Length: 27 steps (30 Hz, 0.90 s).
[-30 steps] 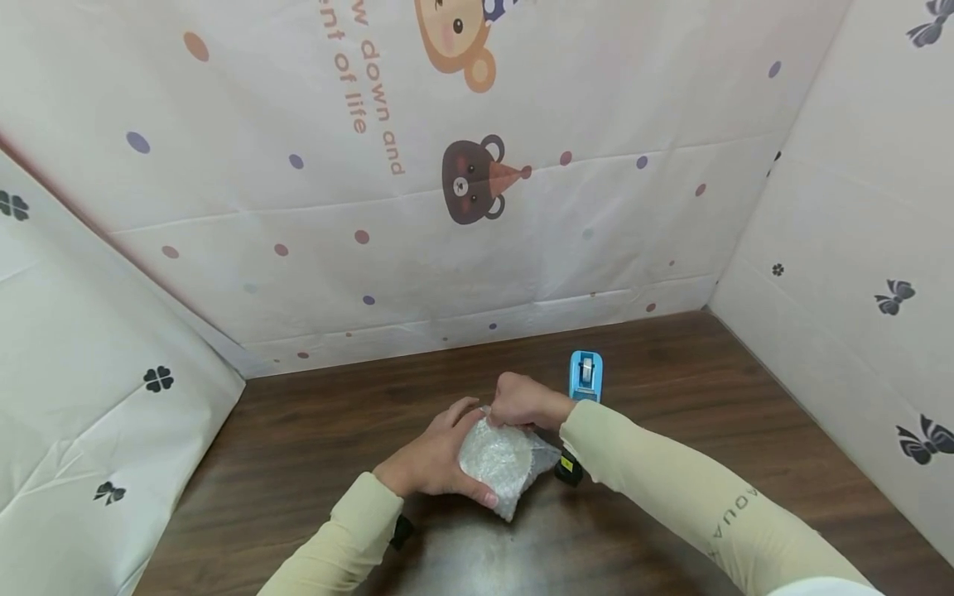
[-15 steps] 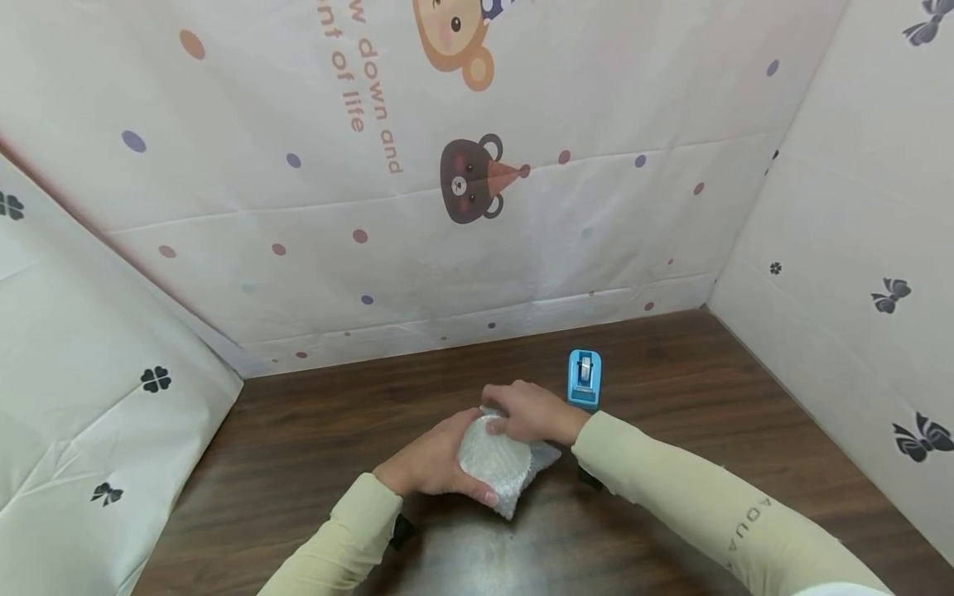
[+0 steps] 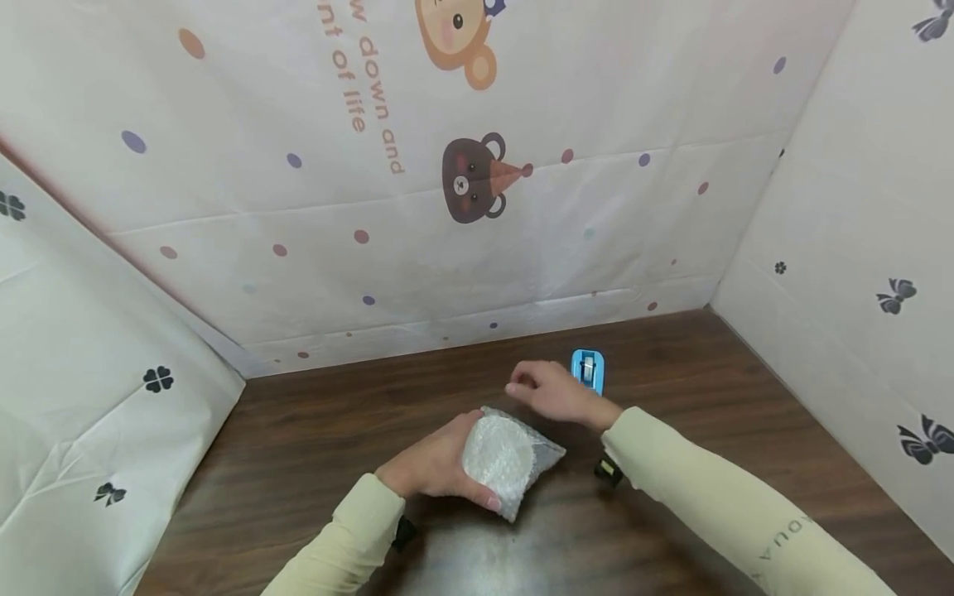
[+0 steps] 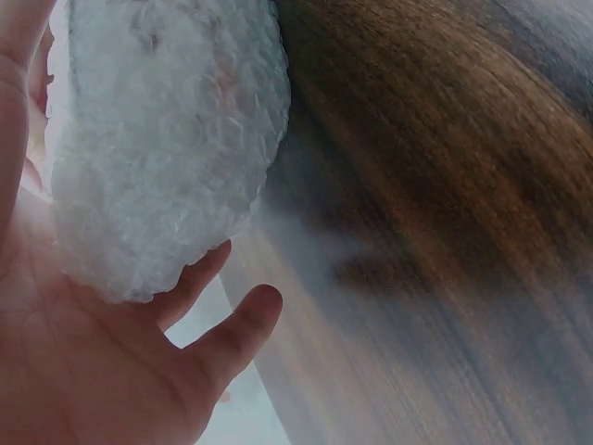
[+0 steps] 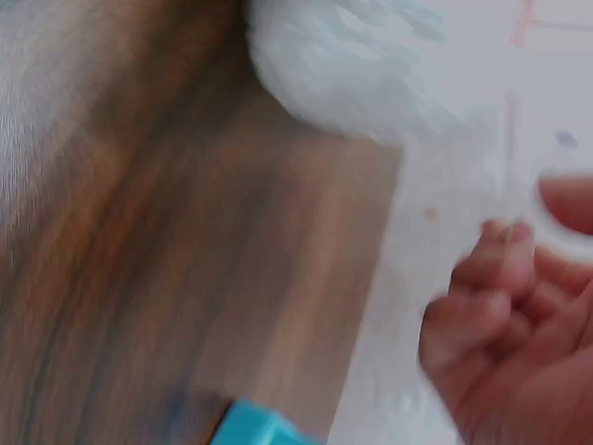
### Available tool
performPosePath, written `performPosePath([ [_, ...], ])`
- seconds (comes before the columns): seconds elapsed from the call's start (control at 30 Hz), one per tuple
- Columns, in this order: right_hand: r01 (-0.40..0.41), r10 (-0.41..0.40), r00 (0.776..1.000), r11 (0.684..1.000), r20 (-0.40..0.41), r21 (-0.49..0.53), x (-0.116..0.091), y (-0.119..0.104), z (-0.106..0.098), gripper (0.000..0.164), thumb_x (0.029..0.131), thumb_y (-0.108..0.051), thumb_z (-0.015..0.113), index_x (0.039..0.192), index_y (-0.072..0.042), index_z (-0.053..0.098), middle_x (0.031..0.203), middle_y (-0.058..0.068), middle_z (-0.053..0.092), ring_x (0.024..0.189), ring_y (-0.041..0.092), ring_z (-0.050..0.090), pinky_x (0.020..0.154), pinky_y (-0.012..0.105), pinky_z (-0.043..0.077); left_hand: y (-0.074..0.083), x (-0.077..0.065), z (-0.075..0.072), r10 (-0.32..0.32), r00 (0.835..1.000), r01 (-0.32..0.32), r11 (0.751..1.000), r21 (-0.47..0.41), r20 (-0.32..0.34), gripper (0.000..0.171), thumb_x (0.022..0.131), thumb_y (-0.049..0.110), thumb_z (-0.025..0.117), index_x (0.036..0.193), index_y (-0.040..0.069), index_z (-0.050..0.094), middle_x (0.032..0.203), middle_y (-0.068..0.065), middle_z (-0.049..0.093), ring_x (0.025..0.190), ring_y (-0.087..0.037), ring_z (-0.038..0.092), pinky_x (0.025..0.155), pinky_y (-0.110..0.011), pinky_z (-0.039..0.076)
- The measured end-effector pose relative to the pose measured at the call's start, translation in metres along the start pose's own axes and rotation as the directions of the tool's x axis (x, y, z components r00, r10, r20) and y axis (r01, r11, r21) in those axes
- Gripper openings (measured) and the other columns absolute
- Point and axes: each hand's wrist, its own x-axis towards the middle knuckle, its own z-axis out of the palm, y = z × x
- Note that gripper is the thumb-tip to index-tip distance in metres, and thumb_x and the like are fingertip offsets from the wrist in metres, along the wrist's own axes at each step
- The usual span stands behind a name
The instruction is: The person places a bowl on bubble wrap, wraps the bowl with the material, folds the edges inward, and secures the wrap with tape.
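Observation:
A bundle in clear bubble wrap (image 3: 501, 457), round in the middle with pointed corners, is held in my left hand (image 3: 436, 463). Its thumb lies along the near side and the fingers go round the far side; what is inside cannot be made out. The left wrist view shows the bubble wrap (image 4: 167, 139) against the palm. My right hand (image 3: 553, 391) is off the bundle, up and to its right, fingers loosely curled and nothing visible in them. Just behind it stands a blue tape dispenser (image 3: 588, 369), partly covered by the hand.
The brown wooden table (image 3: 335, 414) meets a printed white sheet (image 3: 417, 281) at the back. More white sheets rise on the left and right (image 3: 842, 331). A corner of the dispenser (image 5: 259, 426) shows in the right wrist view.
My right hand has come off the top of the bubble-wrapped bundle and moved up and to the right, towards the tape dispenser. The left hand keeps its hold in nearly the same spot.

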Motion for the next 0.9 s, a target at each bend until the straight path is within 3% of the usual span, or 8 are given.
performPosePath([
  [0.1, -0.147, 0.151, 0.977, 0.989, -0.154, 0.032, -0.009, 0.012, -0.02, 0.024, 0.105, -0.023, 0.059, 0.098, -0.006, 0.073, 0.079, 0.006, 0.066, 0.065, 0.014, 0.052, 0.061, 0.029, 0.044, 0.0, 0.0, 0.0, -0.045, 0.999, 0.045, 0.999, 0.017, -0.013, 0.132, 0.068, 0.059, 0.094, 0.164, 0.003, 0.023, 0.157, -0.013, 0.046, 0.135, -0.024, 0.053, 0.114, -0.047, 0.046],
  [0.2, -0.32, 0.326, 0.911, 0.945, -0.254, 0.065, -0.02, 0.029, -0.031, 0.034, 0.105, -0.023, 0.057, 0.075, -0.007, 0.063, 0.063, 0.001, 0.052, 0.057, 0.014, 0.043, 0.054, 0.028, 0.037, -0.001, -0.002, 0.001, -0.062, 0.998, 0.062, 0.998, 0.021, -0.018, 0.134, 0.067, 0.059, 0.094, 0.164, 0.002, 0.022, 0.16, -0.014, 0.044, 0.138, -0.025, 0.051, 0.116, -0.049, 0.044],
  [0.3, -0.439, 0.446, 0.858, 0.894, -0.254, 0.087, -0.029, 0.047, -0.034, 0.045, 0.104, -0.024, 0.056, 0.063, -0.01, 0.051, 0.055, -0.001, 0.04, 0.051, 0.015, 0.039, 0.049, 0.026, 0.032, -0.001, -0.004, 0.001, -0.059, 0.998, 0.06, 0.998, 0.027, -0.018, 0.134, 0.067, 0.059, 0.094, 0.164, 0.002, 0.021, 0.159, -0.014, 0.044, 0.136, -0.025, 0.052, 0.116, -0.049, 0.045],
  [0.5, -0.507, 0.528, 0.826, 0.849, -0.198, 0.152, -0.029, 0.067, -0.035, 0.047, 0.103, -0.027, 0.061, 0.059, -0.01, 0.051, 0.053, -0.002, 0.041, 0.05, 0.015, 0.043, 0.049, 0.027, 0.036, -0.001, -0.002, 0.0, -0.054, 0.998, 0.055, 0.998, 0.033, -0.018, 0.135, 0.068, 0.06, 0.093, 0.165, 0.002, 0.019, 0.161, -0.015, 0.042, 0.139, -0.026, 0.05, 0.117, -0.05, 0.044],
  [0.57, -0.519, 0.558, 0.813, 0.825, -0.167, 0.224, -0.025, 0.071, -0.036, 0.045, 0.103, -0.025, 0.059, 0.062, -0.01, 0.05, 0.054, -0.002, 0.04, 0.05, 0.015, 0.042, 0.049, 0.027, 0.037, -0.002, -0.001, 0.001, -0.051, 0.998, 0.052, 0.998, 0.033, -0.02, 0.136, 0.068, 0.061, 0.093, 0.165, 0.002, 0.019, 0.162, -0.016, 0.041, 0.14, -0.026, 0.05, 0.118, -0.051, 0.043],
  [0.63, -0.54, 0.597, 0.792, 0.781, -0.124, 0.314, -0.023, 0.075, -0.036, 0.037, 0.105, -0.023, 0.058, 0.071, -0.008, 0.054, 0.056, -0.002, 0.041, 0.051, 0.015, 0.042, 0.05, 0.028, 0.038, -0.003, 0.0, 0.002, -0.054, 0.998, 0.055, 0.998, 0.027, -0.016, 0.136, 0.068, 0.061, 0.093, 0.165, 0.002, 0.019, 0.163, -0.016, 0.04, 0.142, -0.027, 0.048, 0.118, -0.051, 0.042],
  [0.77, -0.555, 0.651, 0.756, 0.694, -0.07, 0.46, -0.023, 0.078, -0.035, 0.026, 0.107, -0.022, 0.056, 0.104, 0.002, 0.062, 0.063, -0.001, 0.043, 0.055, 0.015, 0.043, 0.054, 0.027, 0.039, -0.004, 0.0, 0.004, -0.055, 0.998, 0.055, 0.998, 0.019, -0.012, 0.136, 0.068, 0.061, 0.093, 0.165, 0.003, 0.019, 0.164, -0.015, 0.039, 0.144, -0.027, 0.047, 0.119, -0.051, 0.042],
  [0.9, -0.525, 0.652, 0.756, 0.652, -0.051, 0.547, -0.026, 0.07, -0.036, 0.027, 0.108, -0.022, 0.054, 0.112, 0.004, 0.061, 0.061, -0.003, 0.042, 0.054, 0.014, 0.04, 0.054, 0.026, 0.037, -0.005, 0.001, 0.005, -0.053, 0.998, 0.054, 0.998, 0.03, -0.016, 0.136, 0.068, 0.062, 0.092, 0.165, 0.003, 0.019, 0.165, -0.016, 0.037, 0.146, -0.028, 0.046, 0.12, -0.051, 0.041],
])
